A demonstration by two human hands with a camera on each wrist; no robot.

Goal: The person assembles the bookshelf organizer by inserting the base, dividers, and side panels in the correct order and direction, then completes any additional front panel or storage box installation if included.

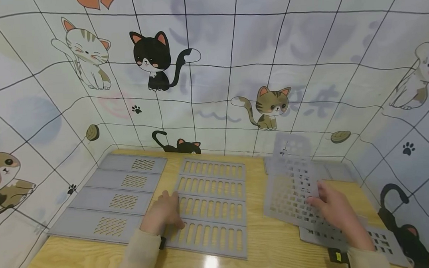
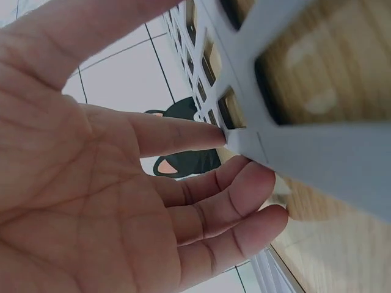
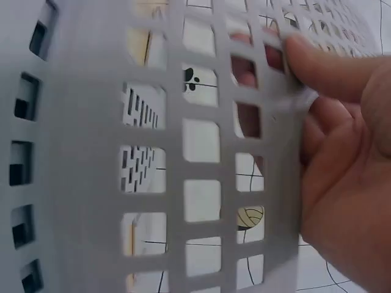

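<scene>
My right hand (image 1: 334, 208) grips the right edge of a thin grey plastic panel (image 1: 292, 194) with rows of small square holes. That panel is lifted at a tilt and blurred in the head view. Up close, the right wrist view shows the thumb (image 3: 330, 70) on the near face and fingertips behind the holes. My left hand (image 1: 162, 212) touches the left edge of a flat grey panel (image 1: 246, 212) with long slots. The left palm (image 2: 79, 183) faces that edge, fingers loosely extended.
Left on the wooden table (image 1: 266, 247) lies a grey panel (image 1: 85, 211) with slanted slits. Beneath the raised panel, another square-holed panel (image 1: 388, 242) lies at the right. Cat-patterned cloth (image 1: 216, 82) walls in the table's back and sides.
</scene>
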